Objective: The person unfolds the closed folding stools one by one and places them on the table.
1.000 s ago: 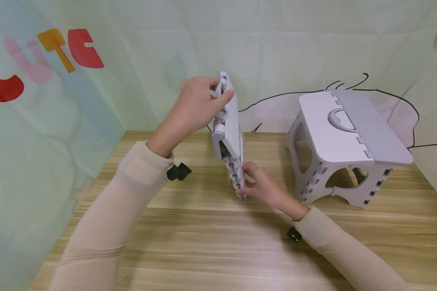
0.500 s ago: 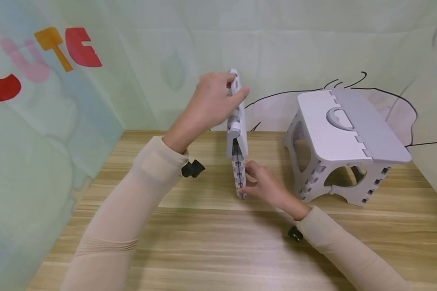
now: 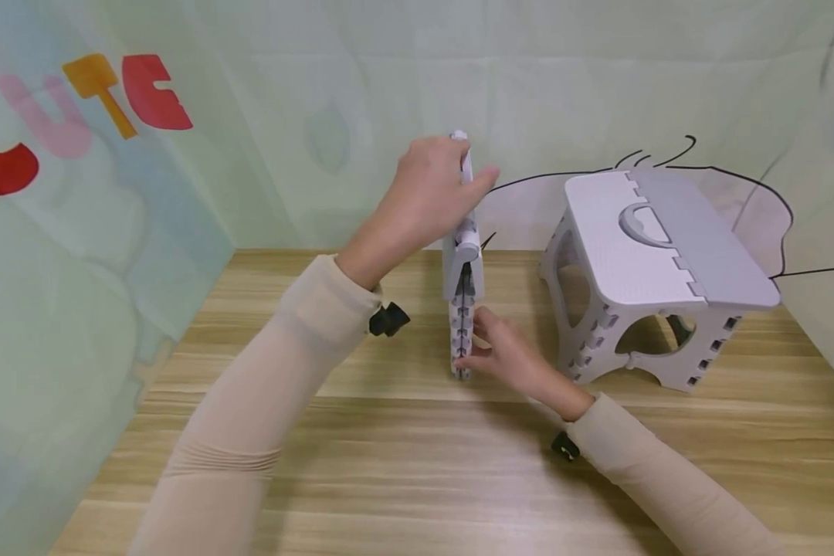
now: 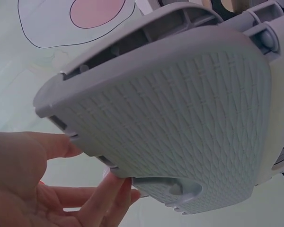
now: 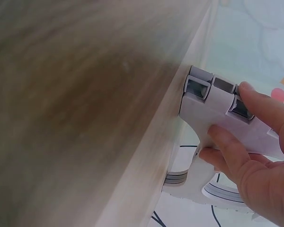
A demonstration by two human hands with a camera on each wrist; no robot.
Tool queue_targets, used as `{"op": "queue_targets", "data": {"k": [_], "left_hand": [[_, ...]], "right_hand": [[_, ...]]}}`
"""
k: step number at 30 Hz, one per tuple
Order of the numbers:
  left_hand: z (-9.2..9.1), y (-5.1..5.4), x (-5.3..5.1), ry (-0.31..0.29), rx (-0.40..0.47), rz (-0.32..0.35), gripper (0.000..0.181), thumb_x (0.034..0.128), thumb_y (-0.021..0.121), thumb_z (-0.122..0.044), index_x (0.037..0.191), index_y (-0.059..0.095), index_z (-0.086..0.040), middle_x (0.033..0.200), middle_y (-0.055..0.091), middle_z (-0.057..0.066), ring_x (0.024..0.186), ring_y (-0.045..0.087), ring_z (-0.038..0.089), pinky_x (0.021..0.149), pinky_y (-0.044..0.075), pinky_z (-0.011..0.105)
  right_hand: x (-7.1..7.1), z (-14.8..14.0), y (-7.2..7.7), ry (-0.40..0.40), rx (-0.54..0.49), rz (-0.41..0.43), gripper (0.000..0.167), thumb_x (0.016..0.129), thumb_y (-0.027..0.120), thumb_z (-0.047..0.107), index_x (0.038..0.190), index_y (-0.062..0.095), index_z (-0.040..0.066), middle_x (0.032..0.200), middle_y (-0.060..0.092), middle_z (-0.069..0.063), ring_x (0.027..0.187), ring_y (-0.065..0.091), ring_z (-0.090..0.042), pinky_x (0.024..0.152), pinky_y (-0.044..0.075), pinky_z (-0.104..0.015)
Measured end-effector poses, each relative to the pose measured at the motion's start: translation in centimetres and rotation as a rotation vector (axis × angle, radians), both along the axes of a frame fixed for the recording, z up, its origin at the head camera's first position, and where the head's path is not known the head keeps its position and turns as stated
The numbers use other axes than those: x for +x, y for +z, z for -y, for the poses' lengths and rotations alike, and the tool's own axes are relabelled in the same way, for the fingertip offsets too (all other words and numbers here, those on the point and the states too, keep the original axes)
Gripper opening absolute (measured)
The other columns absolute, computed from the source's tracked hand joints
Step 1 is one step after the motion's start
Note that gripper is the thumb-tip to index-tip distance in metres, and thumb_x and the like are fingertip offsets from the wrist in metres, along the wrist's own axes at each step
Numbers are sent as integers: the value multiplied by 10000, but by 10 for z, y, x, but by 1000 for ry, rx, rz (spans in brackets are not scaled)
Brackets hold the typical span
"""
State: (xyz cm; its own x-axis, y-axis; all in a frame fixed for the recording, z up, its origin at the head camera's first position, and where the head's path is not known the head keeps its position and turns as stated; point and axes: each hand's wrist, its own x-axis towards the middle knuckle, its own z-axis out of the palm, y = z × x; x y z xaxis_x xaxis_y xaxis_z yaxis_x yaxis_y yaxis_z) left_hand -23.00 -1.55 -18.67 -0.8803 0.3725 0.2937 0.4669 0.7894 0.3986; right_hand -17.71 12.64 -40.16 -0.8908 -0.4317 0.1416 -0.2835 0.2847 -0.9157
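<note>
A white and grey folding stool (image 3: pixel 462 332), folded nearly flat, stands on its narrow edge on the wooden table. My left hand (image 3: pixel 427 189) grips its top edge. In the left wrist view the woven-textured seat half (image 4: pixel 180 113) shows a handle recess, with the fingers of my left hand (image 4: pixel 33 179) at that edge. Low on the near end, my right hand (image 3: pixel 507 351) holds the stool. The right wrist view has the thumb on the hinge blocks (image 5: pixel 222 90) and the other fingers of my right hand (image 5: pixel 265 165) against the leg panel.
A second folding stool (image 3: pixel 635 239) stands unfolded to the right, its carry handle lying on the seat. A printed cloth backdrop (image 3: pixel 361 100) hangs behind and to the left. The wooden table (image 3: pixel 389 479) runs beneath both stools.
The folded stool's top has swung right, from leaning left to about upright, and its seat halves sit closer together. My left hand travelled right with it. My right hand has barely moved.
</note>
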Motion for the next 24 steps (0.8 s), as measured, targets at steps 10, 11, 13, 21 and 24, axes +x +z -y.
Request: {"op": "queue_targets", "data": {"k": [10,11,13,21,24], "left_hand": [[-2,0,1,32,-64,-47,365,1031,520,-401,928,551,-52,734,396,39,699,409,175,592,378,240],[-1,-1,1,28,-51,-51,357,1029,528,-394,928,551,-52,727,374,35,687,392,169,580,363,236],[2,-2,1,14,-13,-55,358,1025,545,-380,897,546,-46,717,344,31,669,373,159,560,334,231],[16,-10,5,-20,151,-44,360,1010,589,-366,1144,667,-42,1028,678,55,851,618,111,691,474,200],[24,-15,8,3,230,-25,440,1024,563,-364,1354,603,-76,1171,665,40,933,629,110,734,511,213]], "right_hand": [[1,0,2,-6,27,-34,517,781,807,-47,1188,492,-96,1279,578,-315,1260,516,-433,922,513,-348],[1,1,2,-3,25,-34,521,783,805,-49,1193,489,-99,1287,572,-317,1262,513,-433,924,512,-348],[1,1,2,-5,32,-37,523,781,807,-45,1194,490,-95,1289,572,-316,1259,517,-432,921,514,-345],[1,1,3,-15,53,-24,518,778,813,-39,1181,491,-84,1270,587,-304,1248,531,-426,921,512,-339],[1,1,2,-15,55,-17,513,781,810,-43,1179,489,-88,1266,588,-307,1243,537,-428,925,511,-342]]}}
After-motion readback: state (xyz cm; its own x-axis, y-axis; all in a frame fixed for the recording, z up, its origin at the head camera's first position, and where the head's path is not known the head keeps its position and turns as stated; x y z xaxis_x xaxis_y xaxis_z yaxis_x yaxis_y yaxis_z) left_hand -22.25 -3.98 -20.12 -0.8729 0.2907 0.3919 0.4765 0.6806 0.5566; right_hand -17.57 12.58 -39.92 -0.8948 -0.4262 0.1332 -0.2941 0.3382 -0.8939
